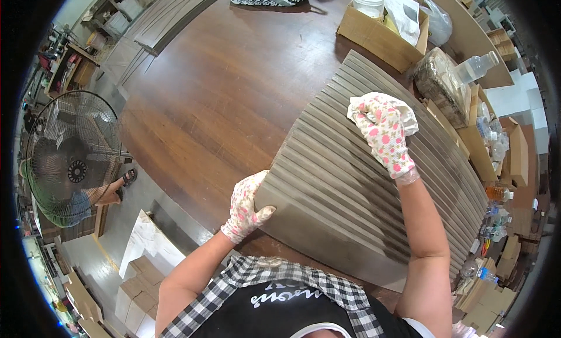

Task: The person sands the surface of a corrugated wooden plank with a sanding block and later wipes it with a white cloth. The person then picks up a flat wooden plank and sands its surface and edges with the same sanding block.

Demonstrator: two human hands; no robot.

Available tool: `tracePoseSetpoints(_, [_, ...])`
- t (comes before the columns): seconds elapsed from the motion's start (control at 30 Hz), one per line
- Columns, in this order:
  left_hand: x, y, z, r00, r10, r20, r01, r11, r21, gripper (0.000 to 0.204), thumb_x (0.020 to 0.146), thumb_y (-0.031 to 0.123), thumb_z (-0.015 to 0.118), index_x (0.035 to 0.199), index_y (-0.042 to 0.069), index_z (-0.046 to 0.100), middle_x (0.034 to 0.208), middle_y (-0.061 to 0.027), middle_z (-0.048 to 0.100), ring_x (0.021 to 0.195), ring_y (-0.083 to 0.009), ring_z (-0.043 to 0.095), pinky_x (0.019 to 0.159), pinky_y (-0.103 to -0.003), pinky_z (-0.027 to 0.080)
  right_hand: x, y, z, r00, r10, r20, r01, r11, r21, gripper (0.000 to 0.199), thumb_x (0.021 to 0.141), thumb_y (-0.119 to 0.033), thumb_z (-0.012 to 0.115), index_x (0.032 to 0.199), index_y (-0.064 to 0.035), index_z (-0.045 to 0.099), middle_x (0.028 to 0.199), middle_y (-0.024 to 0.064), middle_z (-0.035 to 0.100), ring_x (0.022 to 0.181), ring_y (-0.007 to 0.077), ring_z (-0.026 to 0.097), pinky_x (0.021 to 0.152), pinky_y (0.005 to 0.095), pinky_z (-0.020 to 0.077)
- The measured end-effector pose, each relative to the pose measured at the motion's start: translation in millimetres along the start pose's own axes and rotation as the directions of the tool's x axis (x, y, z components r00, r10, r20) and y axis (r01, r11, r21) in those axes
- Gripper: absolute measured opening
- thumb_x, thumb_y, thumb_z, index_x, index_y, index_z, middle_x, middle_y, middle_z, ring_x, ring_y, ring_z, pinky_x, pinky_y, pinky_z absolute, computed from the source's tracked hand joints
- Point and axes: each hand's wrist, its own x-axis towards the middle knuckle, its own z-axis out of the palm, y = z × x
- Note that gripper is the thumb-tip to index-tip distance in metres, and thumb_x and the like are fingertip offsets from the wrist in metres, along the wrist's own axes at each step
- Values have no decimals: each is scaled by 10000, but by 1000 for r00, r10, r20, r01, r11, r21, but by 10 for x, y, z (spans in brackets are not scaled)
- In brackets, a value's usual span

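Observation:
A grey-brown fluted panel [333, 180] lies tilted across the table on the right, its grooves running from far left to near right. My left hand [248, 206], in a white glove with a floral print, grips its near left corner, thumb on the smooth border and fingers along the side edge. In a matching pink-flowered glove, my right hand [383, 133] presses a bunched white cloth [406, 116] onto the ribs toward the far end. The palm and part of the cloth are hidden under the glove.
The brown wooden table [216, 104] reaches left and far. Beyond the panel stand a cardboard box [377, 40] holding a white tub [368, 3], and a tape-wrapped block [441, 81]. Bottles [497, 193] line the right side. A floor fan [76, 163] stands left, with another person's leg behind.

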Motion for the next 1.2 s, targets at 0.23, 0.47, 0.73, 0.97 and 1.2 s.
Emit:
tracePoseSetpoints(0.23, [-113,-5,35,1000,-11,-8,12,998,65,671,786,480,649,1252,15,523,1245,-151,570,1145,-335,529,982,-426,390,207,-216,353,998,-26,55,27,1000,-10,105,803,-150,643,870,-74,668,866,123,641,862,324,602,770,412,482])
tracePoseSetpoints(0.47, [-60,7,17,1000,0,-16,0,1000,-12,676,779,471,660,1264,21,522,1248,-150,569,1148,-321,531,992,-419,385,651,-455,559,996,-83,-36,86,990,109,84,839,-162,588,847,-87,624,826,134,605,830,322,578,746,424,454])
tracePoseSetpoints(0.73, [-83,-10,23,998,30,-55,-25,996,87,665,779,464,670,1255,21,532,1219,-165,581,1129,-330,545,978,-424,400,93,-523,442,995,-87,-41,89,995,38,107,773,-133,664,693,-70,628,718,110,613,715,292,597,681,418,465])
tracePoseSetpoints(0.97, [-91,-45,9,999,23,-42,-20,996,83,673,770,451,679,1262,19,522,1207,-169,583,1123,-334,547,978,-428,400,193,-638,581,999,-5,-53,-1,994,-111,139,760,-151,620,638,-91,593,646,109,593,693,310,589,675,430,458])
tracePoseSetpoints(1.2, [-46,-27,13,1000,5,-11,-5,999,44,672,750,420,698,1264,25,521,1228,-159,572,1145,-336,529,995,-431,384,329,-689,690,997,52,-54,-54,998,-36,158,780,-151,600,652,-61,586,723,148,611,746,325,589,731,445,456])
